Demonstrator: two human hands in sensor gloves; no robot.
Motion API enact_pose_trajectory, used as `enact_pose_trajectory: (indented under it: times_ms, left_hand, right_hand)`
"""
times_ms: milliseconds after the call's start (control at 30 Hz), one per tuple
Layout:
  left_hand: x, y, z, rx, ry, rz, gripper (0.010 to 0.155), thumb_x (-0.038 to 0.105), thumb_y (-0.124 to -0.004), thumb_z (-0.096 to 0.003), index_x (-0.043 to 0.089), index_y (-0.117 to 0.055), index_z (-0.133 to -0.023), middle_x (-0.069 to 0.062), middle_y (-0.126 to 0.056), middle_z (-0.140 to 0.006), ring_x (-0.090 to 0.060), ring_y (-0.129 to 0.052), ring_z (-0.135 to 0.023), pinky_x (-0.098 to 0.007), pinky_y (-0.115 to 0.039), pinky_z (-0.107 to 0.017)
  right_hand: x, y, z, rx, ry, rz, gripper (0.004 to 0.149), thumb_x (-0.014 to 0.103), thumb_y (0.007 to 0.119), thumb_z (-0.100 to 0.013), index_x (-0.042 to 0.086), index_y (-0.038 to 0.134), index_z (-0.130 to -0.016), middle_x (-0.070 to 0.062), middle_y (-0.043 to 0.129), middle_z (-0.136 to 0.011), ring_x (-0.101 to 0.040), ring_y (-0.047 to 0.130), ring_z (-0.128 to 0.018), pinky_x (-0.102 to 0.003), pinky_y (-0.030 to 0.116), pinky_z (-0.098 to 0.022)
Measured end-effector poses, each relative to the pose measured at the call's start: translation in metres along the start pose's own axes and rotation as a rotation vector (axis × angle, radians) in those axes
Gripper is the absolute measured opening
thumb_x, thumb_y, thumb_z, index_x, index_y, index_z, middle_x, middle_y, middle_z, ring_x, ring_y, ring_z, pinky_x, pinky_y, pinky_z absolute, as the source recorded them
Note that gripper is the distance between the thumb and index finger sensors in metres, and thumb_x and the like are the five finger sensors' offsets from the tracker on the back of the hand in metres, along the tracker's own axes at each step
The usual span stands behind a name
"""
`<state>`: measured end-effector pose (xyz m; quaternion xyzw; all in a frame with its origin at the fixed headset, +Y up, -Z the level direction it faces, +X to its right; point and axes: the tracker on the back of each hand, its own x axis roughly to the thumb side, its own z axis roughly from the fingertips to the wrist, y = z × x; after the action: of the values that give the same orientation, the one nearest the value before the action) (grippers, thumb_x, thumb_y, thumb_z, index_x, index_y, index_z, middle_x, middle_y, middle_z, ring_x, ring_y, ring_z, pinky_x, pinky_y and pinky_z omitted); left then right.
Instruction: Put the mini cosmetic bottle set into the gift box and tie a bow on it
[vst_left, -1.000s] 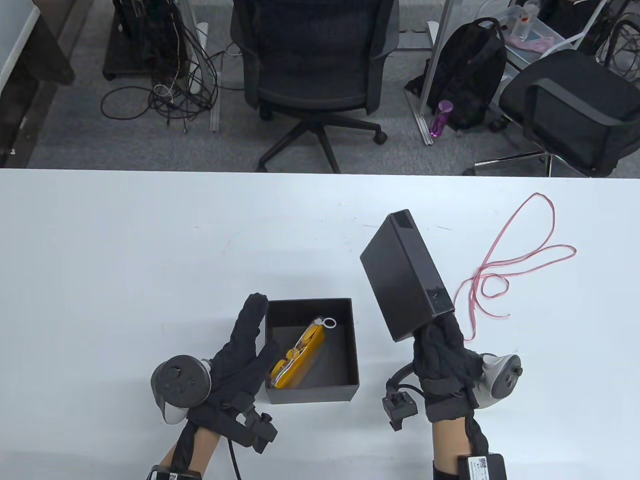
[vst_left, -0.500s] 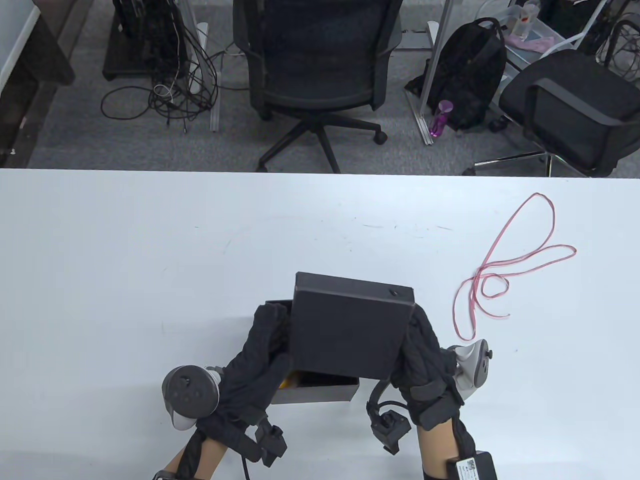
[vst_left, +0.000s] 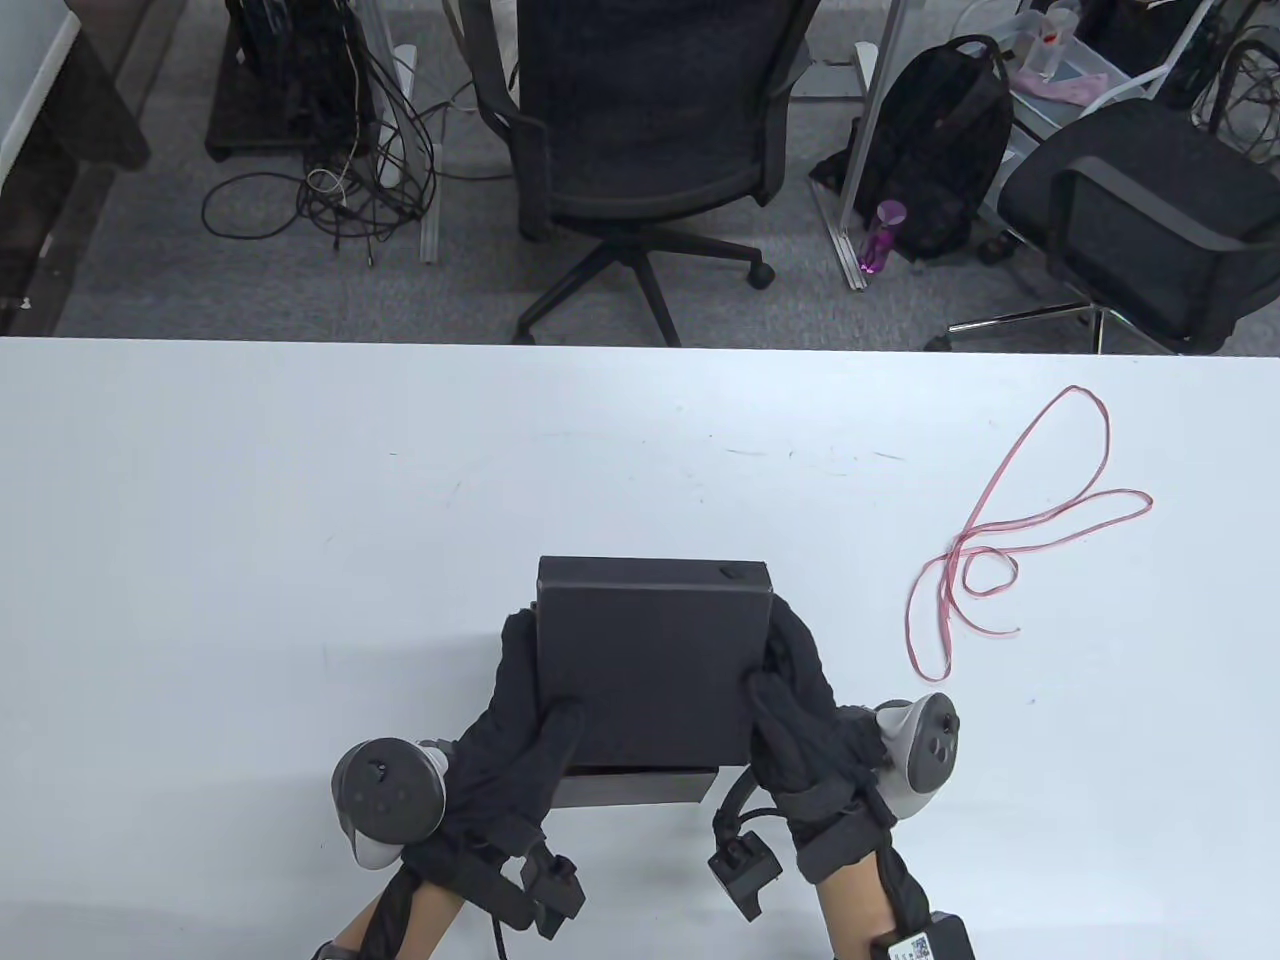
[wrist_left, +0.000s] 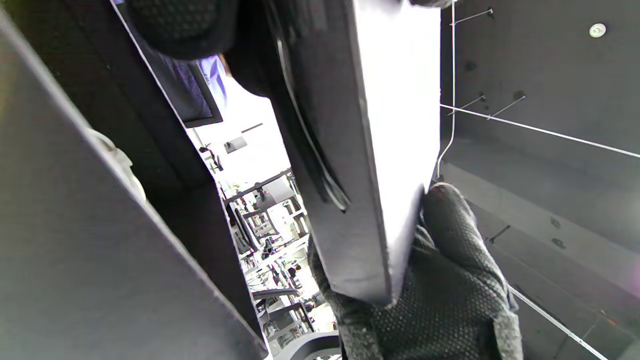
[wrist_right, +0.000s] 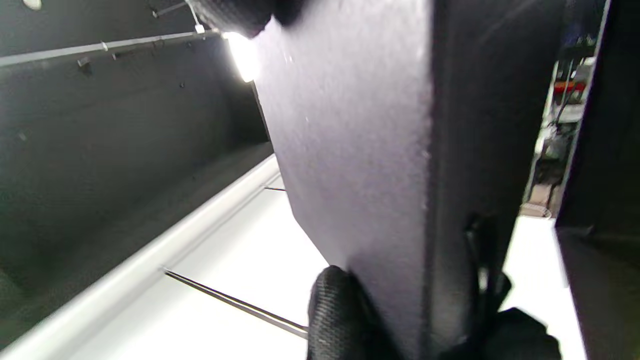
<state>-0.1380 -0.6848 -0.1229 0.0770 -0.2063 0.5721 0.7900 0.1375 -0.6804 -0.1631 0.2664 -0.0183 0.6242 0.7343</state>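
While both hands clamp it, the lid (vst_left: 645, 665) sits over the box (vst_left: 635, 787) at lower centre of the table view, covering nearly all of it; only the box's near wall shows below the lid's near edge. Cannot tell if the lid is fully seated. Bottle set not visible, hidden under the lid.

Left hand (vst_left: 510, 735): fingers along the lid's left side, thumb on its top near the near-left corner, so it holds the lid. Right hand (vst_left: 800, 715): mirrored, fingers along the right side, thumb on top at the near-right corner, also holding the lid. Lid sits squarely between the two grips, edges roughly parallel to the table's edge.

Left wrist view: the lid's wall runs down mid-frame, with a gloved right hand against its lower end. Right wrist view: the lid fills the centre, a gloved fingertip at its bottom edge.

Table (vst_left: 250, 520) is white, with faint scuffs. Pink ribbon (vst_left: 1010, 530) lies loose in loops at right of frame, well apart from the box and untouched.

Beyond the far edge: grey carpet, an office chair (vst_left: 640, 130) at top centre, another chair (vst_left: 1150, 210) at upper right, a black backpack (vst_left: 940, 140), a purple bottle (vst_left: 880, 235) on the floor beside it, and tangled cables (vst_left: 350, 170) at upper left.
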Motion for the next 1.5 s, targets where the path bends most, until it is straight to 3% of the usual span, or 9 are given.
enact_pose_trajectory:
  times_ms: [100, 167, 200, 300, 500, 767, 1133, 1500]
  left_hand:
    - [0.004, -0.002, 0.001, -0.003, 0.000, -0.020, 0.080, 0.051, -0.050, -0.0634, 0.005, -0.009, -0.115, -0.032, -0.036, -0.116, -0.037, -0.082, -0.087, -0.048, -0.078, -0.059]
    - [0.009, -0.003, 0.002, -0.002, -0.011, -0.055, 0.081, 0.051, -0.049, -0.0635, 0.003, -0.008, -0.114, -0.036, -0.027, -0.115, -0.053, -0.062, -0.100, -0.062, -0.067, -0.068]
    - [0.011, -0.004, 0.002, -0.005, -0.008, -0.077, 0.082, 0.052, -0.049, -0.0636, 0.001, -0.008, -0.114, -0.037, -0.023, -0.115, -0.060, -0.051, -0.103, -0.069, -0.059, -0.070]
    - [0.016, -0.006, 0.003, -0.025, 0.045, -0.147, 0.085, 0.052, -0.049, -0.0640, -0.004, -0.008, -0.113, -0.042, -0.016, -0.112, -0.069, -0.035, -0.101, -0.076, -0.050, -0.069]
    - [0.024, -0.007, 0.004, -0.116, 0.207, -0.153, 0.088, 0.050, -0.050, -0.0652, -0.011, -0.006, -0.111, -0.048, -0.011, -0.108, -0.077, -0.021, -0.095, -0.082, -0.040, -0.066]
    - [0.019, -0.007, 0.002, -0.194, 0.320, -0.235, 0.089, 0.051, -0.050, -0.0657, -0.014, -0.007, -0.110, -0.053, -0.015, -0.105, -0.082, -0.022, -0.091, -0.084, -0.039, -0.065]
    - [0.000, 0.001, -0.003, -0.219, 0.402, -0.190, 0.086, 0.050, -0.049, -0.0656, -0.011, -0.009, -0.112, -0.054, -0.029, -0.105, -0.080, -0.044, -0.092, -0.081, -0.051, -0.065]
    - [-0.016, 0.007, -0.006, -0.151, 0.387, -0.190, 0.080, 0.044, -0.050, -0.0658, -0.009, -0.012, -0.112, -0.045, -0.038, -0.108, -0.067, -0.062, -0.092, -0.070, -0.065, -0.066]
  right_hand:
    - [0.006, 0.007, 0.001, -0.024, -0.005, 0.110, 0.069, 0.026, 0.047, -0.065, -0.010, 0.011, -0.112, -0.046, 0.011, -0.107, -0.066, 0.027, -0.092, -0.080, 0.041, -0.060]
    - [0.010, 0.009, 0.002, -0.062, 0.005, 0.187, 0.068, 0.024, 0.045, -0.064, -0.013, 0.011, -0.111, -0.048, 0.007, -0.105, -0.069, 0.016, -0.088, -0.084, 0.033, -0.056]
    - [0.012, 0.009, 0.003, -0.091, 0.028, 0.210, 0.068, 0.023, 0.045, -0.064, -0.014, 0.013, -0.111, -0.049, 0.007, -0.104, -0.070, 0.015, -0.086, -0.085, 0.031, -0.054]
    - [0.013, 0.009, 0.005, -0.129, 0.100, 0.203, 0.066, 0.019, 0.046, -0.064, -0.017, 0.017, -0.110, -0.053, 0.009, -0.102, -0.073, 0.012, -0.082, -0.086, 0.029, -0.051]
    - [0.001, 0.003, 0.007, -0.151, 0.290, 0.098, 0.064, 0.011, 0.050, -0.062, -0.024, 0.024, -0.108, -0.056, 0.016, -0.101, -0.077, 0.017, -0.079, -0.086, 0.034, -0.050]
    - [-0.013, 0.005, 0.006, -0.081, 0.412, 0.180, 0.066, 0.010, 0.052, -0.061, -0.028, 0.022, -0.105, -0.058, 0.015, -0.099, -0.079, 0.020, -0.078, -0.084, 0.037, -0.052]
    - [-0.022, 0.005, 0.006, 0.025, 0.459, 0.302, 0.069, 0.023, 0.047, -0.066, -0.025, 0.020, -0.108, -0.056, 0.018, -0.103, -0.078, 0.023, -0.082, -0.083, 0.038, -0.056]
    - [-0.030, 0.007, 0.006, 0.099, 0.455, 0.291, 0.071, 0.030, 0.044, -0.067, -0.019, 0.013, -0.109, -0.053, 0.018, -0.106, -0.076, 0.020, -0.085, -0.083, 0.036, -0.057]
